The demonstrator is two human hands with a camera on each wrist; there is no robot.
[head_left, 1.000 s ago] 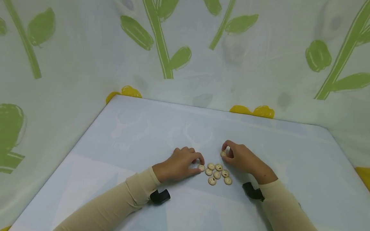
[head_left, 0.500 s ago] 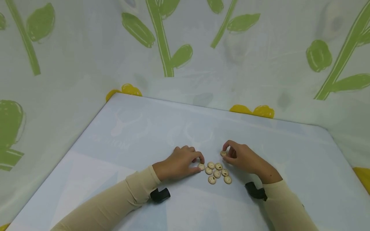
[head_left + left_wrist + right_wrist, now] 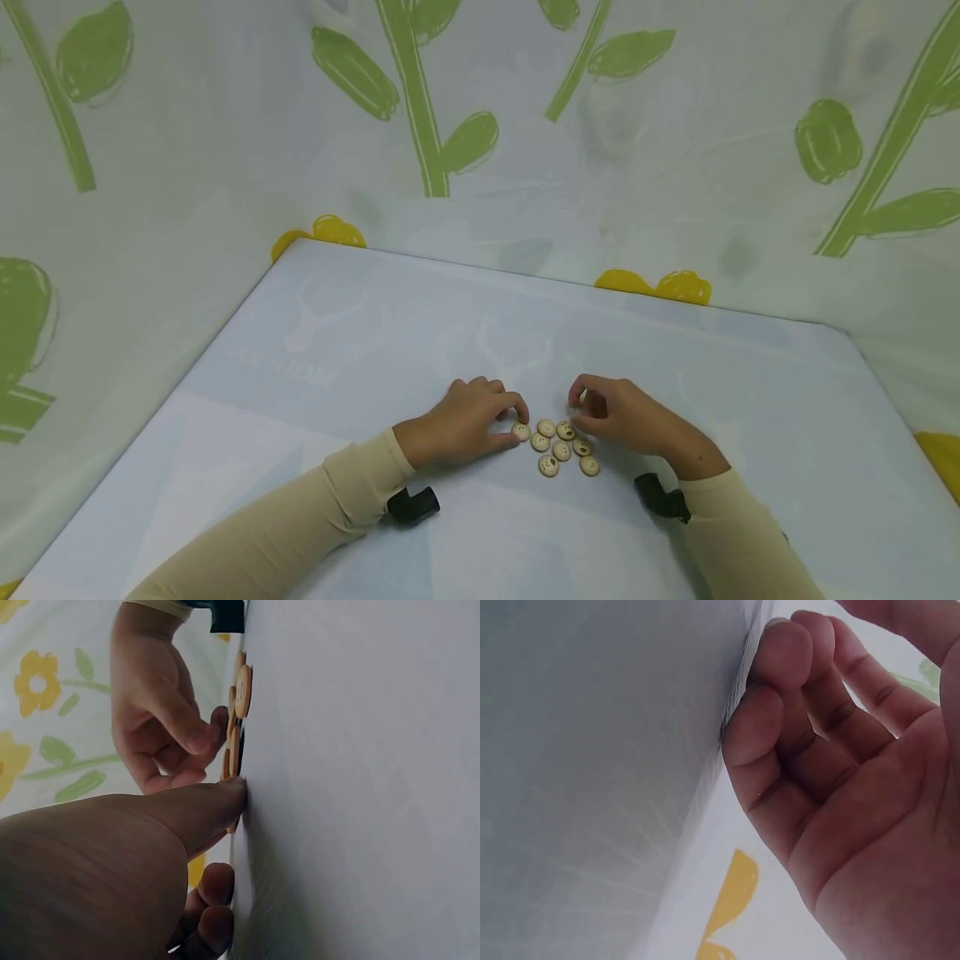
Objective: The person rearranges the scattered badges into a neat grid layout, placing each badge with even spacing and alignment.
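My left hand (image 3: 468,423) rests low on the table, thumb and index finger pinching the edges of a round, pale wooden button (image 3: 521,432) with a printed face. In the left wrist view, its thumb (image 3: 202,810) reaches the discs. Several more such buttons (image 3: 562,451) lie flat in a cluster just right of it. My right hand (image 3: 630,415) hovers at the cluster's upper right, index finger and thumb curled toward each other. I cannot tell whether a button is between them. Its other fingers (image 3: 784,656) curl beside the table surface in the right wrist view.
The pale table (image 3: 375,317) has a faint printed pattern. A white cloth (image 3: 255,125) with green leaves and yellow flowers hangs behind and beside it. Black wrist mounts (image 3: 414,506) sit under both beige sleeves (image 3: 277,525).
My right hand has moved slightly left and down toward the cluster. The button visible between its fingertips earlier is out of sight now. My left hand has stayed in place.
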